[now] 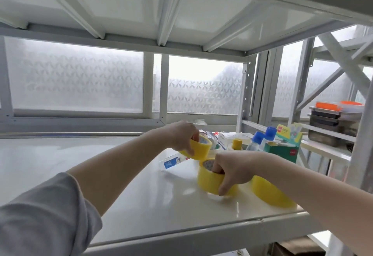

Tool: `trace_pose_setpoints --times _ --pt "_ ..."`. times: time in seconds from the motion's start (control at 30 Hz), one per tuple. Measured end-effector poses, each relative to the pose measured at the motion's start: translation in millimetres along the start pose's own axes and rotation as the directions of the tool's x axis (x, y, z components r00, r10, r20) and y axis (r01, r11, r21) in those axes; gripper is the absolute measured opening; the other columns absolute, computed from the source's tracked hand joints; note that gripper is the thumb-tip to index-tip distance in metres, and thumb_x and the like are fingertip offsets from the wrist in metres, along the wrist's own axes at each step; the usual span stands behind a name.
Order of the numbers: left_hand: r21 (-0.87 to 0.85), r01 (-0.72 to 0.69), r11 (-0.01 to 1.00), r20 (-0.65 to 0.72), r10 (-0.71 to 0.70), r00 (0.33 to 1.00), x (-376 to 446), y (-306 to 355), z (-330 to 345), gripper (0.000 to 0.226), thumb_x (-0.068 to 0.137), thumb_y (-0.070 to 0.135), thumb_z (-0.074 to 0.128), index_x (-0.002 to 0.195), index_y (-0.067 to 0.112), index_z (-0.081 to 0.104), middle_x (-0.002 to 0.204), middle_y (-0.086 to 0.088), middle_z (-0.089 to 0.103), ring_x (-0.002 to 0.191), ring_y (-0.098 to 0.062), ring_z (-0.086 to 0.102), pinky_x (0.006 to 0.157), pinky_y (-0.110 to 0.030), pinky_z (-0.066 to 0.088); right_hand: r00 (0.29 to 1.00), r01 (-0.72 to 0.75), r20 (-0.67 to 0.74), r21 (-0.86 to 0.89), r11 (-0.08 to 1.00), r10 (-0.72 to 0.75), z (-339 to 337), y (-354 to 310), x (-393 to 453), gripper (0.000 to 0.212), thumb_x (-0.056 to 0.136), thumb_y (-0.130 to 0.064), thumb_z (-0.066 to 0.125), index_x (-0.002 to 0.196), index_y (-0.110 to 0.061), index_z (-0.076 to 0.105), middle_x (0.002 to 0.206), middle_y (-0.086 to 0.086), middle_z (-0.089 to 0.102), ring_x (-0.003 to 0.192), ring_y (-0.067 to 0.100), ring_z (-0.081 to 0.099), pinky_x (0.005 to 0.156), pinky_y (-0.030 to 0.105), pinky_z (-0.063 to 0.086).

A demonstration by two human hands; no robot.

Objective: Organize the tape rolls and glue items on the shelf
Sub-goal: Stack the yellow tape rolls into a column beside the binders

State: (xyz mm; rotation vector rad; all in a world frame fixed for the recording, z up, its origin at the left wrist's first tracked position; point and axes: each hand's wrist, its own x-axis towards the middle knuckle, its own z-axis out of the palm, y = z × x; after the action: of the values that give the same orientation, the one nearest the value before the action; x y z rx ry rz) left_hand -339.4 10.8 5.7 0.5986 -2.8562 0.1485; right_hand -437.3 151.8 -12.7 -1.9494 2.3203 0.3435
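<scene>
Grey sleeve (40, 221) filled the lower left corner, closest to the lens, covering the upper part of the left arm that reached out over the white shelf (101, 175). At the end of that arm the left hand (182, 134) gripped a yellow tape roll (198, 151), fingers hooked into its core and thumb down its outer face, holding it tilted and lifted just above the shelf surface. Directly below and in front of it, the right hand (232, 172) held a second yellow tape roll (212, 182) that sat flat on the shelf; its fingers were tucked into the centre hole and its thumb pressed against the outside wall. The two rolls were nearly touching, the lifted one overlapping the upper edge of the resting one. A third yellow tape roll (270, 194) lay on the shelf just beside the right wrist, partly hidden by the forearm, near the front right corner.

Behind the left hand a white glue tube (171, 162) with a blue label lay on its side. Further back stood a cluster of supplies: a smaller pale tape roll (215, 148), a white box (232, 138), a glue stick with a yellow cap (237, 143), two bottles with blue caps (262, 135), and a green box (282, 150). On the neighbouring rack to the right sat stacked dark trays (333, 123) topped by an orange lid (328, 105). Frosted patterned windows (76, 78) ran behind the shelf.
</scene>
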Motion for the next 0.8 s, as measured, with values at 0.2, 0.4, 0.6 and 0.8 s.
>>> trace_pose_setpoints --times 0.2,0.4,0.6,0.8 --pt "-0.203 0.037 0.979 -0.076 -0.053 0.996 -5.5 -12.0 -26.0 0.042 0.073 0.023 0.079 0.111 0.015 0.064 0.111 -0.003 0.062 0.093 -0.016 0.053 0.073 -0.025 0.042 0.997 -0.03 -0.065 0.02 0.999 0.031 -19.9 -0.7 -8.4 0.039 0.077 -0.044 0.072 0.101 -0.015 0.064 0.083 -0.003 0.054 0.079 0.018 0.052 0.067 0.025 0.041" --pt "-0.203 0.06 0.977 -0.106 -0.083 0.991 -41.8 -34.1 -59.1 0.041 0.074 0.022 0.079 0.111 0.011 0.065 0.11 -0.004 0.065 0.092 -0.015 0.054 0.076 -0.024 0.04 0.993 0.02 -0.121 0.031 0.999 -0.016 -44.1 -14.4 -8.2 0.029 0.077 -0.04 0.074 0.082 -0.015 0.06 0.067 -0.006 0.048 0.063 0.012 0.045 0.055 0.023 0.035" --pt "-0.14 0.211 0.968 -0.157 -0.232 0.96 -143.3 -99.2 -116.2 0.033 0.072 0.024 0.079 0.102 0.017 0.067 0.096 0.002 0.064 0.091 -0.015 0.058 0.077 -0.025 0.043 0.956 0.194 -0.232 0.036 0.98 -0.181 -86.8 -72.2 18.7 0.023 0.077 -0.038 0.075 0.079 -0.025 0.057 0.072 -0.012 0.053 0.068 0.009 0.051 0.061 0.02 0.041" --pt "-0.116 0.453 0.884 -0.184 -0.468 0.865 -268.7 -170.7 -155.3 0.028 0.074 0.024 0.078 0.099 0.02 0.066 0.096 0.0 0.067 0.091 -0.019 0.06 0.082 -0.032 0.047 0.841 0.396 -0.377 -0.058 0.916 -0.387 -133.5 -176.7 57.3 0.026 0.076 -0.032 0.076 0.066 -0.022 0.054 0.063 -0.007 0.05 0.06 0.012 0.047 0.057 0.026 0.035"
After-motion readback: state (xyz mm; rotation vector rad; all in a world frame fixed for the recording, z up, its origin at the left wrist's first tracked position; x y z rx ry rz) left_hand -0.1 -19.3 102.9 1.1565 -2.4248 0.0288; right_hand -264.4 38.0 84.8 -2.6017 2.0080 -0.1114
